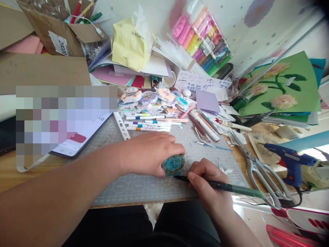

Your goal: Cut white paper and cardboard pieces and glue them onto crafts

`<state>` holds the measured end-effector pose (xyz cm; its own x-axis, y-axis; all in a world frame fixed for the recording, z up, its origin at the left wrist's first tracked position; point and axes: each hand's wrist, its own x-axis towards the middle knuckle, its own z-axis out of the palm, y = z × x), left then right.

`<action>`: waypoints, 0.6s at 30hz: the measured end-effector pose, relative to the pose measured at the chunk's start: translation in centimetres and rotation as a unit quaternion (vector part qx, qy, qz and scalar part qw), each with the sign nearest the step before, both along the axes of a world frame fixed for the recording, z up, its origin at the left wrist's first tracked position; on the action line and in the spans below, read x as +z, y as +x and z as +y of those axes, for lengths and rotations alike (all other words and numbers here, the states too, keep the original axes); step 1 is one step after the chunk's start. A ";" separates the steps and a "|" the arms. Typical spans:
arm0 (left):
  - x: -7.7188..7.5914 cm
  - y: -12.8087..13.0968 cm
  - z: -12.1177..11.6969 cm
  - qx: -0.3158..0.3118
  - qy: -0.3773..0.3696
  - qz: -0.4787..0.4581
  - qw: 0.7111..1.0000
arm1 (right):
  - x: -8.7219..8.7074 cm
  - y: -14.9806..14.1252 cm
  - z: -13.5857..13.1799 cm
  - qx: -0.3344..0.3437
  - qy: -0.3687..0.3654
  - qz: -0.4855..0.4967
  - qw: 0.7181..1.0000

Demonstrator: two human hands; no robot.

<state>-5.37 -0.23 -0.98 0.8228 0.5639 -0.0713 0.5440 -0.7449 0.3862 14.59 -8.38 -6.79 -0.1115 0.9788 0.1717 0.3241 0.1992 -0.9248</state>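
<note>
My left hand (pixel 151 152) is closed around a small round piece (pixel 173 164), dark green at the rim with a turquoise pattern in its middle. It is held low over the grey cutting mat (pixel 138 190). In my right hand (pixel 209 180) is a dark green pen (pixel 231 188), pinched near its black front end. The pen's tip points left, close to the lower edge of the round piece; whether it touches cannot be made out. Several markers (pixel 147 125) lie beyond my left hand, beside a pile of colourful round pieces (pixel 149 97).
Large scissors (pixel 259 164) and a blue glue gun (pixel 295 161) lie on the right. A phone (pixel 84 133) rests at the left, partly blurred out. A cardboard box (pixel 46 27) and a bag of coloured clay (pixel 203 37) stand at the back. A thin paintbrush (pixel 213 146) lies on the mat.
</note>
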 end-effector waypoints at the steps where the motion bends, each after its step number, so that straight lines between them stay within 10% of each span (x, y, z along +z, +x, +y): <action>1: 0.0 0.0 0.0 0.001 -0.001 0.001 1.000 | 0.0 0.0 0.0 -0.003 -0.001 0.003 1.000; 18: 0.1 0.2 0.0 -0.003 -0.008 -0.001 1.000 | 0.3 0.0 0.1 0.045 0.000 -0.014 0.999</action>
<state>-5.21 -0.26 -0.87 0.8259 0.5583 -0.0783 0.5390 -0.7412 0.4002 14.56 -8.27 -6.45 -0.2045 0.9646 0.1668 0.3313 0.2286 -0.9154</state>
